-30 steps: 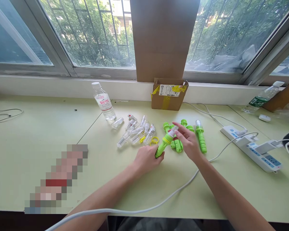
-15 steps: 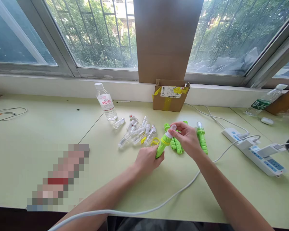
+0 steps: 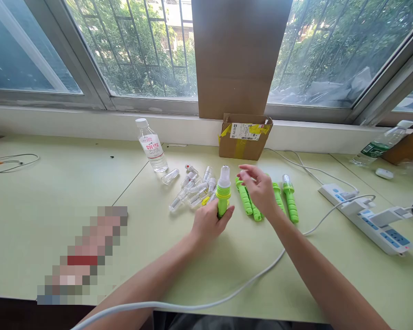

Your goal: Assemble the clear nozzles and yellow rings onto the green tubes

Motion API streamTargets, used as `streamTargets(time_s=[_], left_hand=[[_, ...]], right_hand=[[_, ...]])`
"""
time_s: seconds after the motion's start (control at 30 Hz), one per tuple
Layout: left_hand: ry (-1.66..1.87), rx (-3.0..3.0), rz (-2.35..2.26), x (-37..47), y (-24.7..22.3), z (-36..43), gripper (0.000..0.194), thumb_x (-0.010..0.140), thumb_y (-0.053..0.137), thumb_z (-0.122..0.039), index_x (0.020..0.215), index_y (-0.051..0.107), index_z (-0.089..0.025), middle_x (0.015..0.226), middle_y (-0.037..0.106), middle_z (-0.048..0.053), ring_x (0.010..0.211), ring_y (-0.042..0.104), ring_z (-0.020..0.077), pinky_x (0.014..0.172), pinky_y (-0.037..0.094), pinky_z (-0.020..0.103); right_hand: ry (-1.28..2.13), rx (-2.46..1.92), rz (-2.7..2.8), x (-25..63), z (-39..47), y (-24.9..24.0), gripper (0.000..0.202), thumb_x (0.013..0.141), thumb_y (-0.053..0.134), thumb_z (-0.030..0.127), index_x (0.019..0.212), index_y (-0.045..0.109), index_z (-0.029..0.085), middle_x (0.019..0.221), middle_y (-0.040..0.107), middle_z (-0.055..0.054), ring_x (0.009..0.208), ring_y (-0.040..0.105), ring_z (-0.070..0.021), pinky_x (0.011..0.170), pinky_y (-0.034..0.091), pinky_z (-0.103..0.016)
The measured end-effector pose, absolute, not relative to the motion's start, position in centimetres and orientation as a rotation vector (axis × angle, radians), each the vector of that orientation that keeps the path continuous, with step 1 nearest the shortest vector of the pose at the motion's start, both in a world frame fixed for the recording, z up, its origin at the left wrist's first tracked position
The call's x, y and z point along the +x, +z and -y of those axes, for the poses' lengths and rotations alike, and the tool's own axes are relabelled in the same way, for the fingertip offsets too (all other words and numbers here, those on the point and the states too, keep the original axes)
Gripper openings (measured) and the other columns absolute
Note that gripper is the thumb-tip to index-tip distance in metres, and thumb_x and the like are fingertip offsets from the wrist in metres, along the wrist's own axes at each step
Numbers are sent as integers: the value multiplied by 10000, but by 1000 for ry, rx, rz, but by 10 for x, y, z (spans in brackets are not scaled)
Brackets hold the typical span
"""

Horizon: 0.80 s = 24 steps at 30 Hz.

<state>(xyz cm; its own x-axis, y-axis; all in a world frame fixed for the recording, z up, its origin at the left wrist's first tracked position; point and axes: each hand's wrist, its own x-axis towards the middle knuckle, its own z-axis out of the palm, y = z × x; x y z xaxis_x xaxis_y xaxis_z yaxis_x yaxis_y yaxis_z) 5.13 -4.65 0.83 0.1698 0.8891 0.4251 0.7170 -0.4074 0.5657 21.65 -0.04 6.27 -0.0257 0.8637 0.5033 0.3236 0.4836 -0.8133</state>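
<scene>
Upright in my left hand (image 3: 209, 221) is a green stick (image 3: 223, 197) with a clear tip on top and a yellow ring round its neck. My right hand (image 3: 259, 187) is off to its right, fingers apart and holding nothing, above several green handles (image 3: 244, 198). Another green stick with a clear tip (image 3: 290, 199) lies to the right of that hand. Several clear plastic tubes (image 3: 179, 198) are heaped left of the held stick, with a yellow ring (image 3: 205, 200) among them.
A water bottle (image 3: 153, 146) stands behind the tubes. An open cardboard box (image 3: 245, 142) is at the back. To the right are a power strip (image 3: 366, 220) and another bottle (image 3: 380, 145). A white cable (image 3: 227, 295) crosses the table's front.
My right hand has let go of the clear tip and opened, moving slightly away from it. The green stick in my left hand has turned from leaning right to nearly upright.
</scene>
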Motion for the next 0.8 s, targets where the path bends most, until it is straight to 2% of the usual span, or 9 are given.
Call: streamTargets(time_s=[0.1,0.17,0.37,0.6,0.8], left_hand=[[1160,2198,-1537,50,8,47,377,886,452,-458,614,409,-199,532,456,-21,469,387,102,490,276,246],[1201,2212,-1486,50,8,48,363,886,459,-441,620,432,-196,540,474,-13,482,417,104,498,297,242],[1235,2233,-1482,51,9,49,350,869,494,-421,610,414,-200,519,453,-19,464,394,102,481,294,239],[1248,2222,-1463,52,8,49,346,865,502,-408,605,402,-201,513,451,-25,455,378,97,465,281,234],[1269,2204,-1465,51,10,50,323,872,494,-387,620,425,-196,519,468,-23,468,396,97,476,301,227]], right_hand=[[177,-1058,2095,215,-10,44,262,875,493,181,1103,622,192,1084,643,-105,1041,562,-243,855,480,-396],[2,-1017,2388,209,-12,35,257,829,496,115,1021,654,181,1128,624,-125,1092,524,-268,894,442,-418],[-124,-880,2691,189,-6,28,161,832,521,210,878,674,187,1032,641,-120,1094,499,-279,941,370,-424],[-217,-841,2716,189,-11,18,216,871,448,154,791,644,197,945,647,-94,1051,502,-252,954,336,-411],[-234,-807,2743,185,-15,17,217,882,465,153,741,621,201,860,637,-64,989,507,-236,961,327,-412]])
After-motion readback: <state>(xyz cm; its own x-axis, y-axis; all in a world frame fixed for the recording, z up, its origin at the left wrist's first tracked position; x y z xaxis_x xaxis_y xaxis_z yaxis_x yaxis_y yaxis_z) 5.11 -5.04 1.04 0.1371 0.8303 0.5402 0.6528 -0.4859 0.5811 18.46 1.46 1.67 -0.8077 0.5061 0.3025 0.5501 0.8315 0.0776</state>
